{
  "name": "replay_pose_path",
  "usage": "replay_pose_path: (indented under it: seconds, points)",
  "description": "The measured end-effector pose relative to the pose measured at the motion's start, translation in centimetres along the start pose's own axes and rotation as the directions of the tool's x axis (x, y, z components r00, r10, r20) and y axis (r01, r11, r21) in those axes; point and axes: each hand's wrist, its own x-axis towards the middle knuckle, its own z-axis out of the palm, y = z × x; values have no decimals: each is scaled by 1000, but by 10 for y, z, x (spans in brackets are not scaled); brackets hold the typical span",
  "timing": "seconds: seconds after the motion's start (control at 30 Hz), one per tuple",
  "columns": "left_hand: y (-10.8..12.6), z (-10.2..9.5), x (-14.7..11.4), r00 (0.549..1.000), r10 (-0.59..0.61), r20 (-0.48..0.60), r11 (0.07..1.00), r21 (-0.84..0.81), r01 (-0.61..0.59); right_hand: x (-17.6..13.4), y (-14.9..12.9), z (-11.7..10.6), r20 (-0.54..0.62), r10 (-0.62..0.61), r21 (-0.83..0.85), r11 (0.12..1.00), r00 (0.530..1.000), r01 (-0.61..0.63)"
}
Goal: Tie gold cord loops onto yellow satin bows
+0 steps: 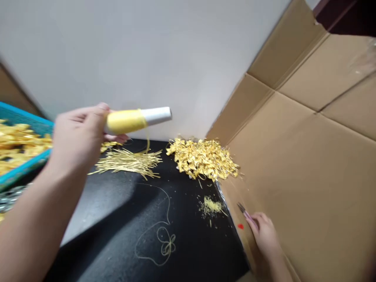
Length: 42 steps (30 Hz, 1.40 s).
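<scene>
My left hand (80,133) is raised over the table and wrapped around a spool of yellow ribbon (126,121), whose white tube end points right. A loose strand hangs from the spool toward a bundle of cut gold strips (129,161) on the table. At the lower right, my right hand (266,234) is closed on small scissors (246,213) with pinkish handles and dark tips pointing up and left. They are beside the cardboard near the table's edge. A small pile of yellow clippings (212,206) lies to their left.
A heap of yellow bows (204,158) sits at the back of the black table (194,243). A blue basket (26,113) of yellow pieces stands left. A thin tangled thread (168,246) lies in front. A cardboard sheet (308,176) walls the right; a pale wall (147,51) is behind.
</scene>
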Motion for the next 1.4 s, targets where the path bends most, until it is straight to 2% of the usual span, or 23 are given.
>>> replay_pose_path:
  seconds: [0.07,0.2,0.27,0.33,0.37,0.4,0.47,0.53,0.57,0.63,0.67,0.73,0.83,1.0,1.23,1.33,1.4]
  points:
    - [6,0,-1,999,-25,41,1000,15,24,4,10,9,-85,5,24,1000,996,-3]
    - [15,-2,-3,994,-50,98,998,35,47,14,21,18,-100,92,103,991,991,-81]
    - [18,-4,-4,992,-59,111,997,54,54,18,11,10,-78,175,180,971,982,-158]
    - [19,-5,-3,991,-61,121,994,93,50,21,-12,-6,-16,253,285,929,967,-238]
    - [19,-6,-3,990,-56,126,992,121,41,22,-31,-16,-11,277,343,904,961,-257]
    - [18,-6,-2,990,-49,132,988,150,29,22,-53,-27,-11,244,392,893,970,-220]
    - [17,-7,-1,990,-26,136,979,202,-2,22,-109,-46,-46,122,456,886,991,-88]
    - [15,-7,0,992,2,129,970,242,-34,21,-174,-57,-10,-55,535,843,998,52]
    - [13,-8,0,992,21,124,962,269,-54,21,-208,-59,32,-180,584,802,983,127]
    - [12,-9,0,990,61,127,933,345,-101,24,-269,-55,131,-437,651,715,890,255]
    - [11,-9,-1,988,75,135,916,382,-122,26,-296,-51,131,-514,666,679,848,309]
    - [11,-10,-1,983,87,159,890,432,-148,33,-339,-40,86,-594,652,640,800,406]
    - [13,-11,-3,982,88,170,882,445,-156,45,-378,-29,19,-597,579,661,802,478]
    - [18,-9,-5,977,115,179,861,472,-187,55,-400,-30,-12,-553,482,727,833,489]
    - [18,-6,-11,969,109,224,853,478,-207,62,-412,-30,-79,-546,462,722,834,516]
    - [18,-6,-11,971,91,222,856,481,-190,56,-397,-35,-54,-571,484,703,819,522]
    - [17,-7,-9,975,75,209,857,486,-170,51,-375,-39,11,-633,575,638,774,513]
